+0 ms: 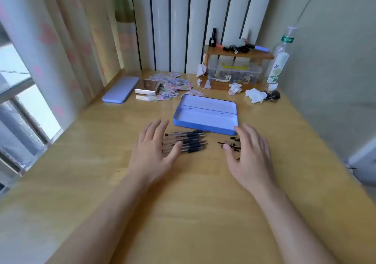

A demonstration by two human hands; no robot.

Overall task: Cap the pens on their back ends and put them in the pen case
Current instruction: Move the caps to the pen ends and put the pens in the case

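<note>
Several uncapped pens (190, 141) with black grips lie side by side on the wooden desk (183, 202), tips pointing right. My left hand (154, 147) hovers flat over their back ends, fingers spread, holding nothing. A small heap of black pen caps (232, 144) lies to the right of the pens. My right hand (251, 155) is spread over the caps, its thumb tip touching the heap, and it hides some of them. Just behind both stands the blue pen case (205, 124), its lid lying back and nothing inside.
A shut lilac tin (120, 89) lies at the back left beside a shiny box (147, 87) and scattered stickers (173, 84). At the back right are a small wooden shelf (238, 54), a clear plastic box (234, 74), crumpled tissues (255, 95) and a bottle (281, 60).
</note>
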